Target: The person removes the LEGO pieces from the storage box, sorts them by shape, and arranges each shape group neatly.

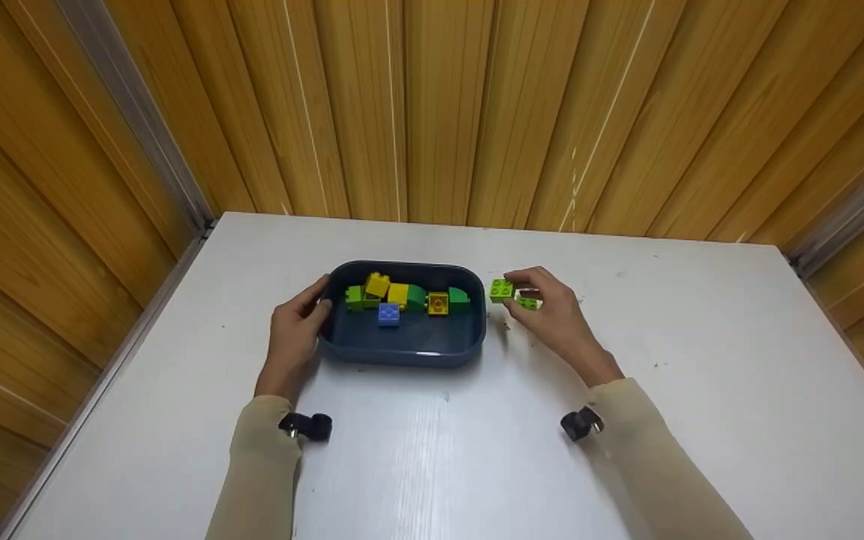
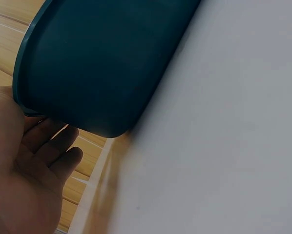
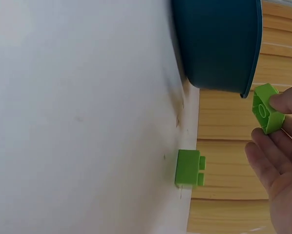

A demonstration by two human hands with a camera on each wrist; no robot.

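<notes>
My left hand (image 1: pixel 295 328) grips the left end of a dark blue plastic container (image 1: pixel 402 358), thumb at the rim and fingers along the outside wall. Between thumb and fingertips, my right hand (image 1: pixel 558 315) pinches a lime green toy building brick (image 1: pixel 502 290), held up off the table just right of the container. Its hollow underside shows in the right wrist view. Another lime green brick (image 3: pixel 188 168) stands on the table beneath that hand. Inside the container lie several bricks, among them a blue one (image 1: pixel 388 314), yellow ones (image 1: pixel 377 284) and a green curved one (image 1: pixel 459 299).
The white table (image 1: pixel 432 450) carries the container near its middle, with small dark specks scattered about. Behind it rises a wood-patterned wall (image 1: pixel 439 112), with metal posts at both back corners. Each wrist wears a small black camera (image 1: pixel 312 426).
</notes>
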